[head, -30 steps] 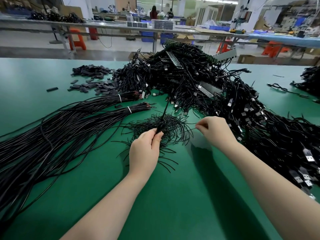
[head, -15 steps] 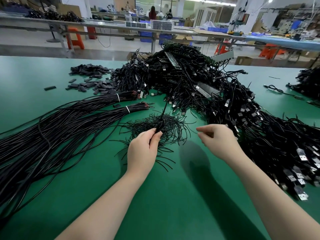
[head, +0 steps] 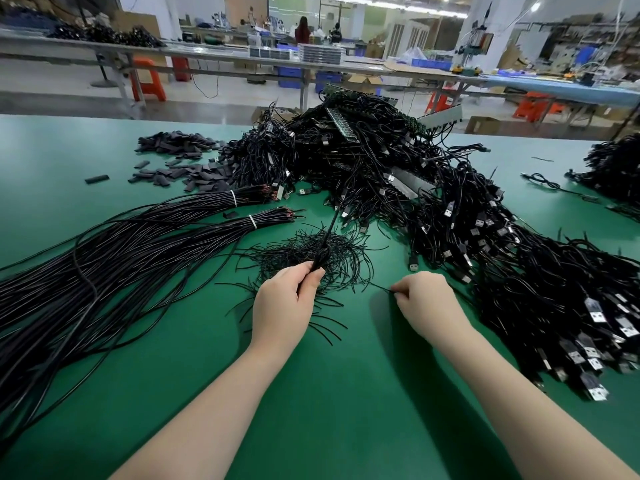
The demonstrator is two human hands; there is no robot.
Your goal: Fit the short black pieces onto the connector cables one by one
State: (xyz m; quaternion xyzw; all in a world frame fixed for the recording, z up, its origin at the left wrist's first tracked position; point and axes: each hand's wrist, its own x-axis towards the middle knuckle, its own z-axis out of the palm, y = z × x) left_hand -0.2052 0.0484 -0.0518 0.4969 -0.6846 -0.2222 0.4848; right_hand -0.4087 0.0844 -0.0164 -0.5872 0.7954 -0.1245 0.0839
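My left hand [head: 284,299] grips a connector cable [head: 329,233] that runs up and away toward the big cable heap. Just beyond that hand lies a loose nest of short thin black pieces [head: 311,258] on the green table. My right hand [head: 424,299] is low at the nest's right edge and pinches one thin black piece [head: 379,287] between thumb and fingertips. A large heap of black connector cables [head: 433,202] with USB plugs spreads from the middle to the right.
Two tied bundles of long black cables [head: 138,244] fan out to the left. Flat black sleeves [head: 180,161] lie scattered at the back left. Another cable pile [head: 613,168] sits at the far right edge. Bare green table [head: 346,393] lies between my forearms.
My right hand has dropped from mid-air down to the table and closed on a thin black piece. My left hand has stayed in place with its cable.
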